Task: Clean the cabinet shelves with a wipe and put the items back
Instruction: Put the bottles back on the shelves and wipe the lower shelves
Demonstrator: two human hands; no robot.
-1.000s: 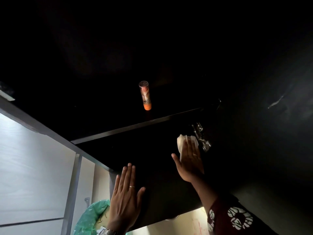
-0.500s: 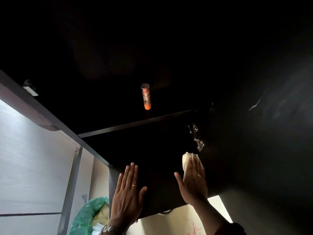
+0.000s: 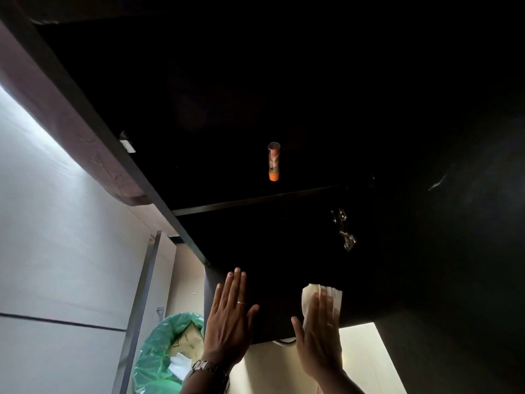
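My right hand (image 3: 319,334) lies flat, pressing the wipe (image 3: 311,294) onto the dark shelf (image 3: 272,251) near its front edge. My left hand (image 3: 228,317) is flat beside it, empty. Risks: wipe slips from under my palm; a deeper stroke snags the hinge (image 3: 345,231) or topples the upright orange tube (image 3: 274,161).

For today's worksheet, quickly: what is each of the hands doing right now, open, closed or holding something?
Left hand: open, flat against the dark cabinet panel.
Right hand: open, flat, pressing the crumpled white wipe onto that panel.
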